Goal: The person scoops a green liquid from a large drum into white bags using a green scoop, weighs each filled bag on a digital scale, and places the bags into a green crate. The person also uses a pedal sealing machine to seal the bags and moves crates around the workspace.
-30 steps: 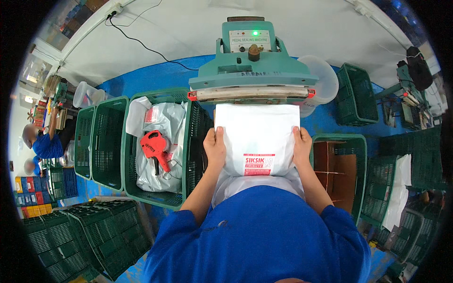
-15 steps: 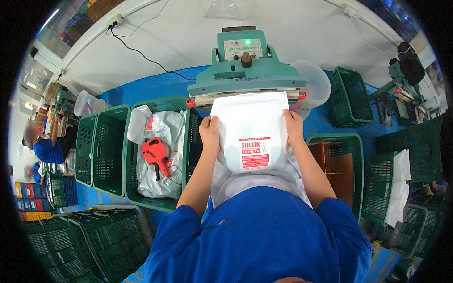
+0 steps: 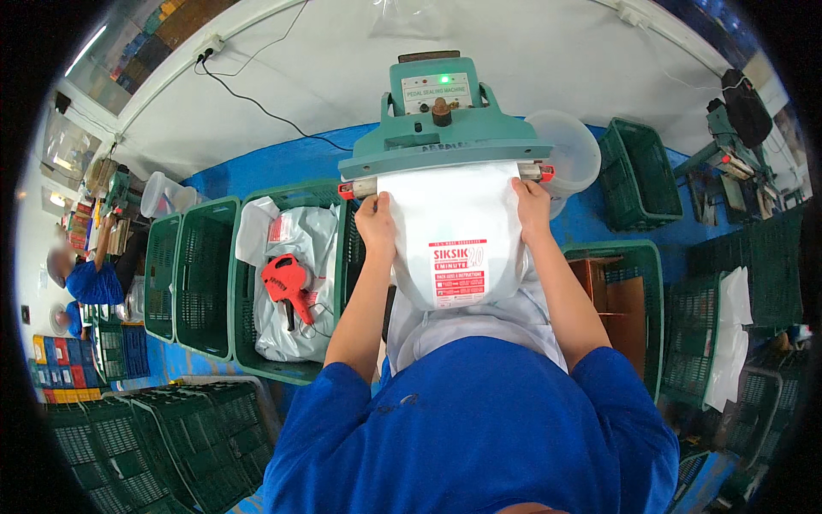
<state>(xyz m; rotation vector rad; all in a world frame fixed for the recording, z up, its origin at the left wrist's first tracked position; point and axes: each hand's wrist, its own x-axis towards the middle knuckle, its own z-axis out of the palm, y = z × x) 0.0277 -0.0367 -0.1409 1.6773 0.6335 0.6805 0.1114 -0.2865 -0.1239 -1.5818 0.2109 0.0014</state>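
A full white plastic bag [image 3: 454, 210] with a red printed block hangs in front of a green sealing machine [image 3: 441, 128]. Its top edge lies in under the machine's long jaw, between the two red end caps. My left hand [image 3: 376, 224] pinches the bag's left edge near the top, and my right hand [image 3: 532, 206] grips the right edge at about the same height. The bag's lower end rests close to my body. A green light glows on the machine's panel.
Left, a green crate [image 3: 282, 370] holds grey-white bags and a red label gun [image 3: 285, 281]. Another green crate [image 3: 655, 321] at right has cardboard inside. A clear round tub [image 3: 572, 154] stands behind the machine's right end. A person [image 3: 94, 278] in blue works far left.
The bag and both hands have moved slightly forward, toward the machine. The bag's top edge now reaches under the jaw, where before it lay in front, over the lower bar.
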